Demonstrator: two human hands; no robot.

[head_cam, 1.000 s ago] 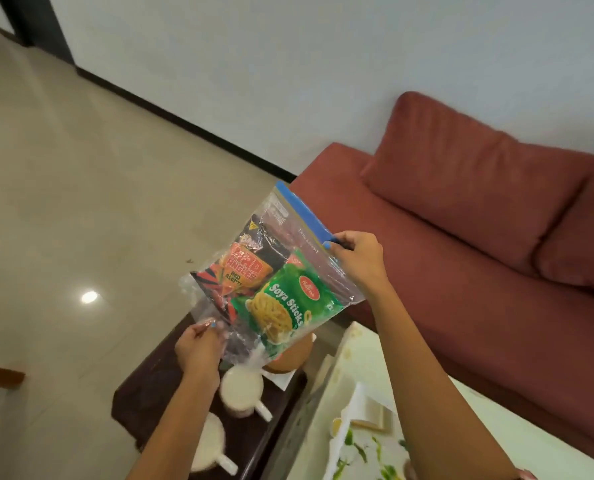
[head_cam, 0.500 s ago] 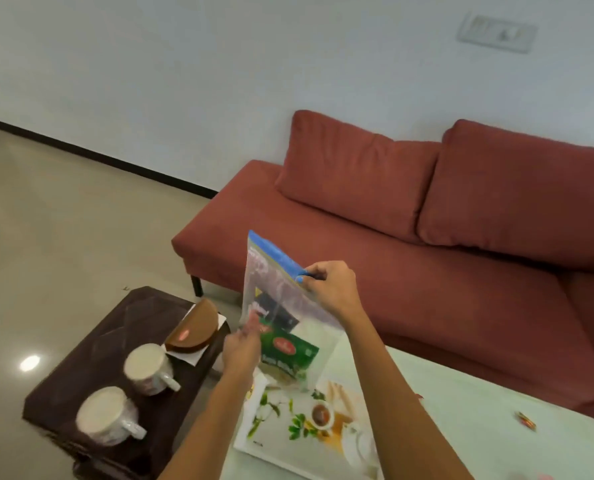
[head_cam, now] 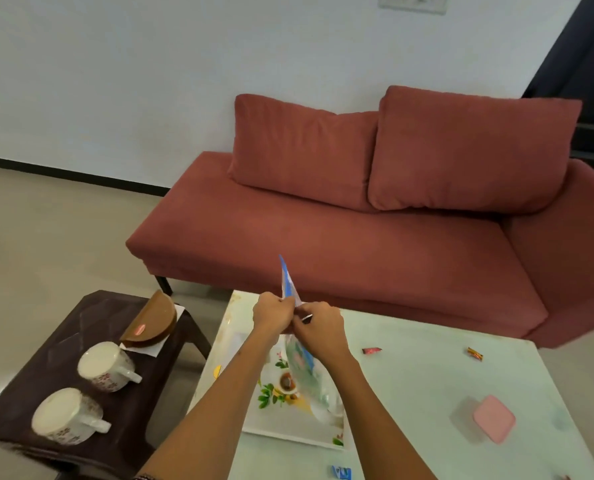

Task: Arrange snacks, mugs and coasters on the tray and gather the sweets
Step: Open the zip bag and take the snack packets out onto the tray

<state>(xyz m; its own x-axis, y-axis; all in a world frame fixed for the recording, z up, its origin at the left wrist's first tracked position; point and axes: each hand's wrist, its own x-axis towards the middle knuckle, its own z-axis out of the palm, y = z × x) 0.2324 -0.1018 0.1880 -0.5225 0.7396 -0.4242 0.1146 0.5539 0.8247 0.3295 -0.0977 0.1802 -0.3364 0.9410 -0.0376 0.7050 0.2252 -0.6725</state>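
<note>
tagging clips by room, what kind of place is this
Most likely a home living room: a red sofa against the wall, a pale low table before it, and a small dark side table with two mugs.

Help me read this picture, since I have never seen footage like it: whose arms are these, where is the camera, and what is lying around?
A camera on a person's head looks down at their own bare arms. Left hand and right hand both pinch the blue-edged top of a clear plastic zip bag, hanging over a floral white tray on the pale green table. Wrapped sweets and a pink lidded box lie there too. On the dark side table stand two flowered white mugs and a brown half-round coaster holder.
</note>
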